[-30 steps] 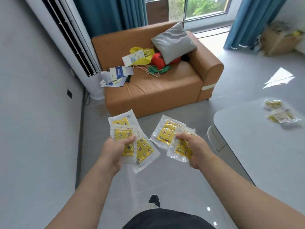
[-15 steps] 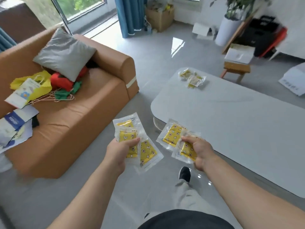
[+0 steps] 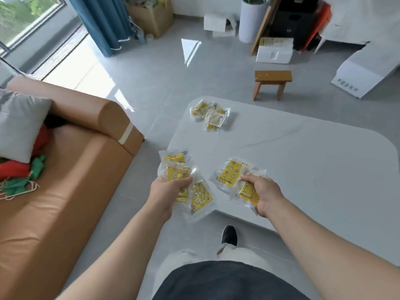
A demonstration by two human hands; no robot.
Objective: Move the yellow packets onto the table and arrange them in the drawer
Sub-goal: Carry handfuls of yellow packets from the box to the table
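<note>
My left hand (image 3: 167,192) grips a fan of three yellow packets (image 3: 200,197) in clear wrappers, held over the floor just left of the table's near corner. My right hand (image 3: 263,194) grips two more yellow packets (image 3: 228,174) above the near edge of the pale grey table (image 3: 303,165). A small heap of the same packets (image 3: 210,114) lies on the table's far left corner. No drawer shows in this view.
An orange sofa (image 3: 71,176) with a grey cushion (image 3: 19,124) and red and green cloth stands at the left. A small wooden stool (image 3: 271,82) sits beyond the table. Boxes, a white planter and blue curtains line the back. My foot (image 3: 229,234) is by the table's edge.
I have turned right from the sofa toward the table and stepped closer. Both hands keep their packets; the right hand now hangs over the table's near edge.
</note>
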